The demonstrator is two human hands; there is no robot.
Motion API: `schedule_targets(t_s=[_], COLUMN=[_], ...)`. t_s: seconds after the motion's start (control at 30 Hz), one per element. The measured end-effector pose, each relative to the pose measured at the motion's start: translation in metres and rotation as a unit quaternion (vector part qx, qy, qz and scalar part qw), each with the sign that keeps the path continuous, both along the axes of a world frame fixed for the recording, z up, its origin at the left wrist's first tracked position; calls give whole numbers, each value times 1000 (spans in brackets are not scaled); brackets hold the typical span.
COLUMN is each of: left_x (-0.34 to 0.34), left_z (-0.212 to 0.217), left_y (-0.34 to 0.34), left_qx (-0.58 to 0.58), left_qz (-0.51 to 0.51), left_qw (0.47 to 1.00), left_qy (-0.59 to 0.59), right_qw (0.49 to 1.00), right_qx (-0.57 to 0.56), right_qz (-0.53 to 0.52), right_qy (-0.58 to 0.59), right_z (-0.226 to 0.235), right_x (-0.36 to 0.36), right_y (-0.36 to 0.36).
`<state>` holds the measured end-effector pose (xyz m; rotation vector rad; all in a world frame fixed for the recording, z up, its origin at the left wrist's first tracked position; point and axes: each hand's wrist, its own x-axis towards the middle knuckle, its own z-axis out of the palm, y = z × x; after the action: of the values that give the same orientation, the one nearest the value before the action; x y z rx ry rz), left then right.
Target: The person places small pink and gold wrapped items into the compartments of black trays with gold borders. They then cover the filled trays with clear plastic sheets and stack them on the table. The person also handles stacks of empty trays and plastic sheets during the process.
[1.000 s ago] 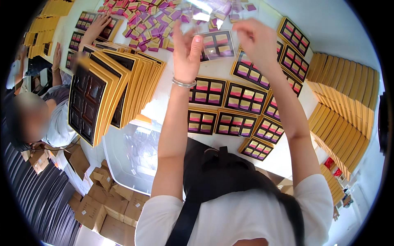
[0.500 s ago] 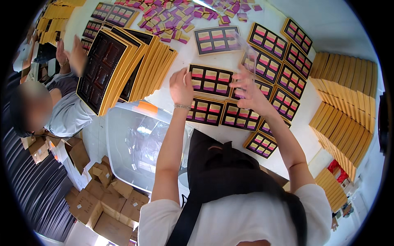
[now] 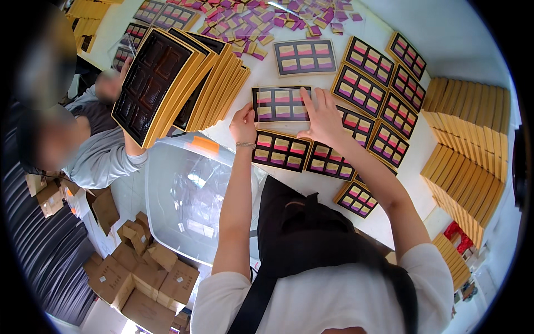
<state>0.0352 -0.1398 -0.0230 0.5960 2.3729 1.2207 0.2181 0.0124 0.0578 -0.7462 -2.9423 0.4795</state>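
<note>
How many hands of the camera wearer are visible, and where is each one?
2: the left hand is at the left end of a filled box, and the right hand is at its right end. Neither is hidden.

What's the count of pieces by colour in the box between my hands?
Pink-and-gold pieces: 3
Purple-and-gold pieces: 3
Total in the box: 6
</note>
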Motion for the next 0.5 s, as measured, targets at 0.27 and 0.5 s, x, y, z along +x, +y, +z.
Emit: schedule_targets(t_s=[0.27, 0.5], left_x=[0, 4], left_z=[-1, 6], left_y=[4, 11], left_qx=[40, -20], left_qz=[35, 30], left_qw=[991, 999], left_qy=[-126, -10], right_qw=[998, 994], right_qx=[3, 26], right_qz=[34, 34], right_qy=[-60, -103], right_z=[-21, -18], right_x=[-23, -31], right_y=[12, 16])
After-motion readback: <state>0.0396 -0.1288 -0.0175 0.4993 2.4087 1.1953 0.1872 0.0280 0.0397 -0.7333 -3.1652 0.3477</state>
